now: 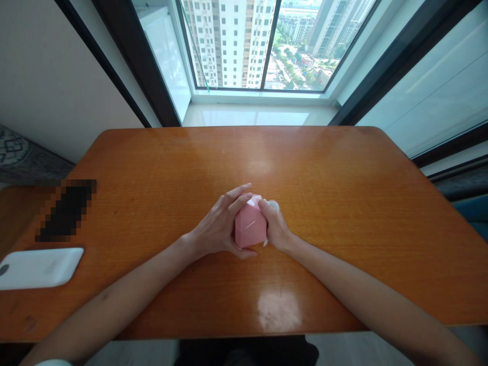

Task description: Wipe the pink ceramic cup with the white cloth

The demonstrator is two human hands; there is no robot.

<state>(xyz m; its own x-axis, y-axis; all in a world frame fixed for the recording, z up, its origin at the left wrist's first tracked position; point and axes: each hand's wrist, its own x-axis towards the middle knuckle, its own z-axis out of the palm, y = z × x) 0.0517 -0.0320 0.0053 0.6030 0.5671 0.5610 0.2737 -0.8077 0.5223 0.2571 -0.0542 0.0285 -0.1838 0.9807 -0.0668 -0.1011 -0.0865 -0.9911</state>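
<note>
A small pink faceted object point(250, 227), angular like a cut gem or box, is between my hands over the middle of the table. My left hand point(224, 221) wraps its left side, fingers over the top and thumb along the near edge. On the right side, my right hand point(276, 226) is closed, its thumb lying against the upper right of the pink object. Bits of a thin white, tissue-like piece point(273, 205) poke out above and below the right hand. Most of that piece is hidden by the palm and fingers.
The brown wooden table point(343, 203) has rounded far corners. At its left lie a white flat device point(46, 268) and a dark pixelated item point(66, 211). Beyond the far edge stands a window point(263, 46) with dark-framed panels at both sides.
</note>
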